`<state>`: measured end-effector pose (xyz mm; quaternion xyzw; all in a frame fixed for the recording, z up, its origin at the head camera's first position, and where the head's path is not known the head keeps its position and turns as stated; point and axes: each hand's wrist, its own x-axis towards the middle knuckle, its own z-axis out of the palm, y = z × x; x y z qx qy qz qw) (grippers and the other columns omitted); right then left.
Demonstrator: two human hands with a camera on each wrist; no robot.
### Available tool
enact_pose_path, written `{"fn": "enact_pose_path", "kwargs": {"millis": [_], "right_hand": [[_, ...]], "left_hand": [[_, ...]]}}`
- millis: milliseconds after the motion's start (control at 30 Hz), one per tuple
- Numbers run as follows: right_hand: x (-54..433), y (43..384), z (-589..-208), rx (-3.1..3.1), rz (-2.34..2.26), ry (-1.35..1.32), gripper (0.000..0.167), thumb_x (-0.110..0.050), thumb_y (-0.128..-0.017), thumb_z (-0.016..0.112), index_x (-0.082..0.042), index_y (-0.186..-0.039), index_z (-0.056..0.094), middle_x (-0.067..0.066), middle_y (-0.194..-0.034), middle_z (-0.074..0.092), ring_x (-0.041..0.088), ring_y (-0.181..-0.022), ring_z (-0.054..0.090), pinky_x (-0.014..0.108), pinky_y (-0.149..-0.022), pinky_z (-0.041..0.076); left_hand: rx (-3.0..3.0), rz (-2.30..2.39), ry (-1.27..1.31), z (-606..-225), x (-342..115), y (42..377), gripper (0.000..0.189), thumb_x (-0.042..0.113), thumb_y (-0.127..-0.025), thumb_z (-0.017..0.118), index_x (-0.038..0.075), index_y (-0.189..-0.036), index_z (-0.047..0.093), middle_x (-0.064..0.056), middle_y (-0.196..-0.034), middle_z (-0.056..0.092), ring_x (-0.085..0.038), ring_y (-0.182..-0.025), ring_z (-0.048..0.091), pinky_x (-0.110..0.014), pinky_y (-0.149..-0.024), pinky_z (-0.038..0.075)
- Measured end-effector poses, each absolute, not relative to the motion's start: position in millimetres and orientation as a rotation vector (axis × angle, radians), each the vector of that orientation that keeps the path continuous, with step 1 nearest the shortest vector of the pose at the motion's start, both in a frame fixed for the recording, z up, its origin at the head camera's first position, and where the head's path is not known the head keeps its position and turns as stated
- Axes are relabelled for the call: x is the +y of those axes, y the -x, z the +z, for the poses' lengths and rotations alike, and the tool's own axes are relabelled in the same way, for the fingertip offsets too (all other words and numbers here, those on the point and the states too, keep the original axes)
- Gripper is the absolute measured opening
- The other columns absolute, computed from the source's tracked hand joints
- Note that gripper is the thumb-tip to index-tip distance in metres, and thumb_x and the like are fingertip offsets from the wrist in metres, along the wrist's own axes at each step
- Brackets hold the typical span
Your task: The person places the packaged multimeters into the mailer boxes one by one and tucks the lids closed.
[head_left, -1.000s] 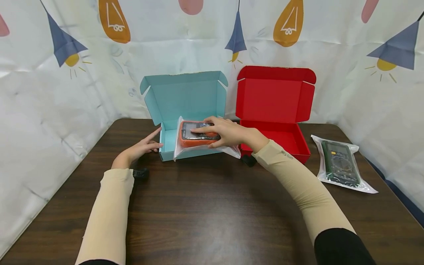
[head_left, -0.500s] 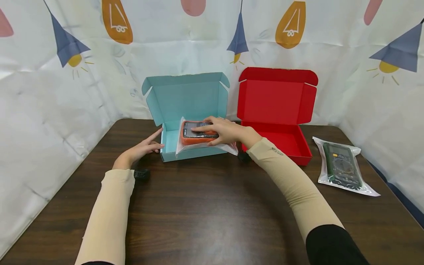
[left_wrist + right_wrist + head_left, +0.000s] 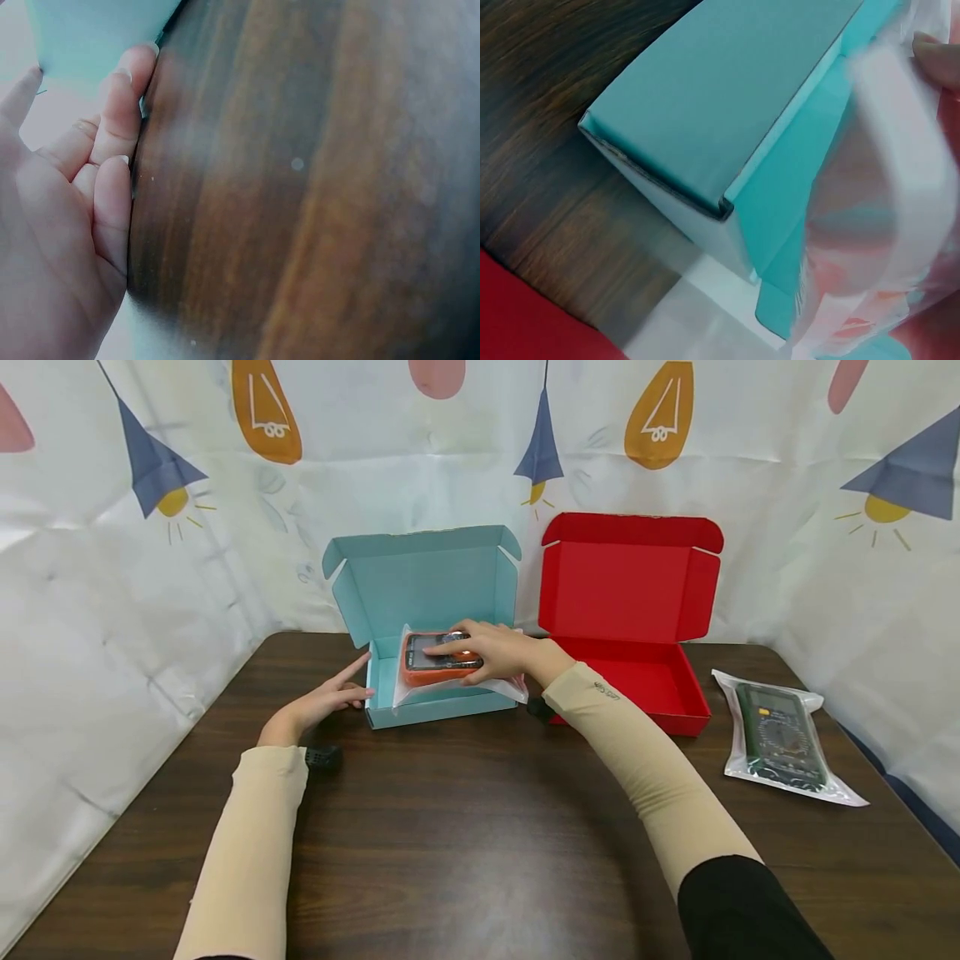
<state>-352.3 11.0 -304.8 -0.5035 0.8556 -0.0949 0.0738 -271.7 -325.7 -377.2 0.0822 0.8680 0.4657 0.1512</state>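
An orange multimeter in a clear plastic bag is over the open light-blue box, slightly tilted. My right hand grips it from above, index finger lying across its face and thumb at its near side. In the right wrist view, the loose end of the bag overlaps the inside of the box. My left hand touches the left wall of the box. Its index finger points along the wall, while the other fingers are bent, fingertips against the cardboard.
Right beside the light-blue box stands a red box with its lid up. A green multimeter in a clear bag lies at the right of the dark wooden table. A patterned cloth hangs behind.
My right hand has moved slightly left and lower with the orange multimeter, bringing it further over the light-blue box. My left hand has stayed at the box wall.
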Motion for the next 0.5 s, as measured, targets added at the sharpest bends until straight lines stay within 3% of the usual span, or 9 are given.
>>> {"fn": "enact_pose_path", "kwargs": {"millis": [500], "right_hand": [[-2.8,361.1,-307.6,2.617,-0.241,1.501,0.078,-0.034,-0.095,0.075,-0.037,-0.161,0.034,0.010,-0.159,0.032,0.027,-0.139,0.033,0.050,-0.109,0.036]], "left_hand": [[2.472,1.345,-0.262,-375.7,-328.1,273.5,0.085,0.029,-0.105,0.053,0.026,-0.166,-0.006,-0.018,-0.119,0.056,-0.031,-0.109,0.048,-0.066,-0.114,0.023]]}}
